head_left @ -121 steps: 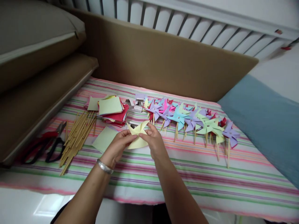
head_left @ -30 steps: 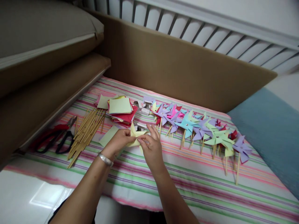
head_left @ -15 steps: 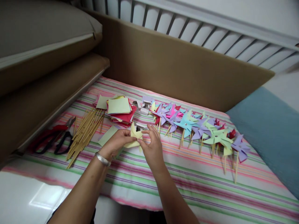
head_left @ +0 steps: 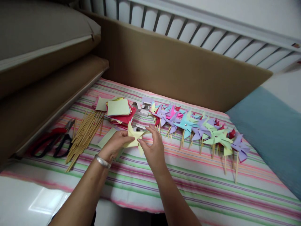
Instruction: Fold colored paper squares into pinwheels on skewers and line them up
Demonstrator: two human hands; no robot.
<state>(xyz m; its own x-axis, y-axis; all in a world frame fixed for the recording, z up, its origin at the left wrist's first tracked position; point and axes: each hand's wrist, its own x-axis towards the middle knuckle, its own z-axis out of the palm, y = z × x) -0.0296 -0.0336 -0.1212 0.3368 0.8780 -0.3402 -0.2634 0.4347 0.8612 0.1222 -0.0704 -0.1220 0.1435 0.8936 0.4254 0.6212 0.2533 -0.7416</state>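
Observation:
A pale yellow paper pinwheel (head_left: 134,139) with folded blades is between my two hands. My left hand (head_left: 117,143), with a silver bangle at the wrist, pinches its left side between thumb and fingers. On the other side, my right hand (head_left: 152,146) has its thumb at the pinwheel's centre and its fingers curved round the right blade. A light green sheet (head_left: 107,137) lies partly under my left hand. Just beyond the pinwheel, a small open box (head_left: 141,127) is partly hidden. Whether a pin sits at the centre is too small to tell.
Left of my hands lie wooden sticks (head_left: 84,135) and scissors (head_left: 63,138). A stack of coloured paper (head_left: 118,107) stands behind. Several finished pinwheels (head_left: 185,124) spread to the right on the striped cloth (head_left: 188,185). A brown padded panel (head_left: 176,67) borders the back.
The folded pinwheel has turned slightly and its blades show more openly towards me. My right fingers have lifted a little from its right side; the left hand keeps its pinch.

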